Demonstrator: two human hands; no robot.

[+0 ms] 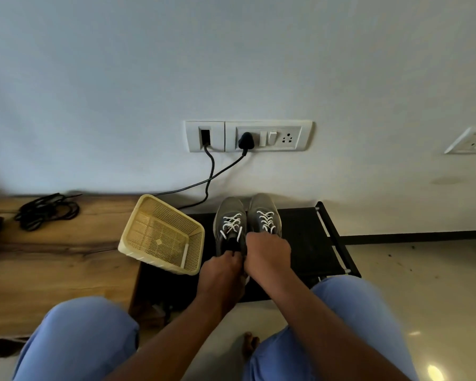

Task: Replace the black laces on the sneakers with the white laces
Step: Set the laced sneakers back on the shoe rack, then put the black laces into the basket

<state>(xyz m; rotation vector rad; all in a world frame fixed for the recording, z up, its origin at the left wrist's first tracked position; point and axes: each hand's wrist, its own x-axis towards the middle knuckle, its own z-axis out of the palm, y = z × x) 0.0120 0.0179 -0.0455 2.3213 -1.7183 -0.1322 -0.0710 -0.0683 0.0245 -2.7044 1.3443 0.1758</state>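
Two grey sneakers stand side by side on a black rack [308, 243], toes toward the wall. The left sneaker [226, 213] and the right sneaker [264, 206] both carry white laces [232, 222] crossed through their eyelets. My left hand [221, 273] grips the heel of the left sneaker with curled fingers. My right hand [267, 251] is curled over the rear of the right sneaker and hides its heel. No black laces show anywhere.
A yellow mesh basket [132, 243] sits tilted between a wooden table [58, 265] and the rack. Black cables [47, 210] lie on the table. Two cords run from the wall sockets [248, 136] down behind the rack. My knees frame the bottom.
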